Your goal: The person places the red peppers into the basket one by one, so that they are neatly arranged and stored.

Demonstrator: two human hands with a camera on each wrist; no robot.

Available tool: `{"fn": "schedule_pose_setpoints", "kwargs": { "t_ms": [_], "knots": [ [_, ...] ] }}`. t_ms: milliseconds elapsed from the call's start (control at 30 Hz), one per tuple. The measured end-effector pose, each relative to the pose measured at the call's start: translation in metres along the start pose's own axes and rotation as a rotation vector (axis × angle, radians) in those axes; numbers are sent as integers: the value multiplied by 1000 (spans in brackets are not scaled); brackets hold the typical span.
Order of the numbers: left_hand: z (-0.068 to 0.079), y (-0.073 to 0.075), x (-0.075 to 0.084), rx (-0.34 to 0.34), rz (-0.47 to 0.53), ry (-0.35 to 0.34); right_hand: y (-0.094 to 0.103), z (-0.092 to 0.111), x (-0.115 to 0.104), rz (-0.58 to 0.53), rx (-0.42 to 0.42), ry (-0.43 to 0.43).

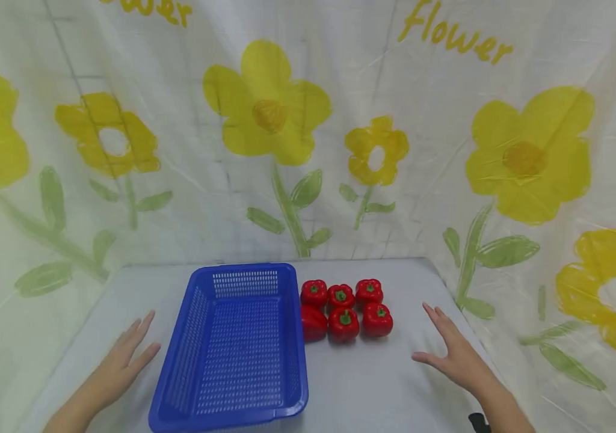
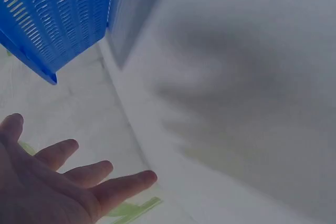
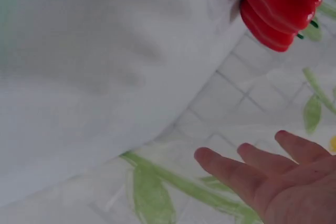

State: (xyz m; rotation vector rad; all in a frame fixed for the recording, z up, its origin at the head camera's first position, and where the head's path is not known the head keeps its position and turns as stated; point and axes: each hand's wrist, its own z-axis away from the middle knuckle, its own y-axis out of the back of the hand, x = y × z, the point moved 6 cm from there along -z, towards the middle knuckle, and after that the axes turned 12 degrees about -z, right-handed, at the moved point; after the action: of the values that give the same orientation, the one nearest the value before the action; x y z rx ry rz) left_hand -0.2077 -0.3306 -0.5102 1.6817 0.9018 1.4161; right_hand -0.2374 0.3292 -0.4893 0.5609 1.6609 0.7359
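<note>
A blue plastic basket (image 1: 243, 337) with slotted walls stands on the white table, its inside bare. Just right of it sit several red bell peppers (image 1: 343, 325) with green stems, grouped in two rows. My left hand (image 1: 118, 364) hovers left of the basket, fingers spread and holding nothing; in the left wrist view its fingers (image 2: 126, 186) stretch below the basket wall (image 2: 63, 19). Over the table's right side my right hand (image 1: 454, 355) is held with straight fingers and the thumb apart. The right wrist view shows that hand (image 3: 283, 177) apart from the peppers (image 3: 281, 3).
The white table (image 1: 357, 385) ends at the back against a pale curtain (image 1: 178, 234) painted with yellow flowers and green leaves. This curtain also hangs along the left and right sides. A dark band (image 1: 479, 422) shows at the right wrist.
</note>
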Motion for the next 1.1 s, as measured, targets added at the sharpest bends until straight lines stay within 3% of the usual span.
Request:
{"fn": "schedule_pose_setpoints", "kwargs": {
  "t_ms": [100, 233, 333, 433, 600, 767, 1000, 1100],
  "knots": [
    [-5, -4, 5, -17, 66, 1, 0, 0, 2, -46, 23, 16],
    [-11, -13, 9, -117, 154, 36, -4, 0, 7, -88, 56, -6],
    [-13, -24, 12, -241, 308, 80, -9, -3, 10, -168, 68, -54],
    [-15, -31, 15, -324, 491, 122, -15, -8, 11, -283, 70, -103],
    [-21, -36, 21, -368, 663, 124, -29, -16, 15, -389, 67, -137],
    [-27, -41, 28, -438, 772, 106, -38, -23, 18, -396, 60, -162],
    [-25, -47, 28, -512, 777, 102, -57, -36, 19, -495, 13, -175],
    [-28, -48, 30, -550, 799, 44, -63, -39, 19, -543, 13, -183]
  ]
}}
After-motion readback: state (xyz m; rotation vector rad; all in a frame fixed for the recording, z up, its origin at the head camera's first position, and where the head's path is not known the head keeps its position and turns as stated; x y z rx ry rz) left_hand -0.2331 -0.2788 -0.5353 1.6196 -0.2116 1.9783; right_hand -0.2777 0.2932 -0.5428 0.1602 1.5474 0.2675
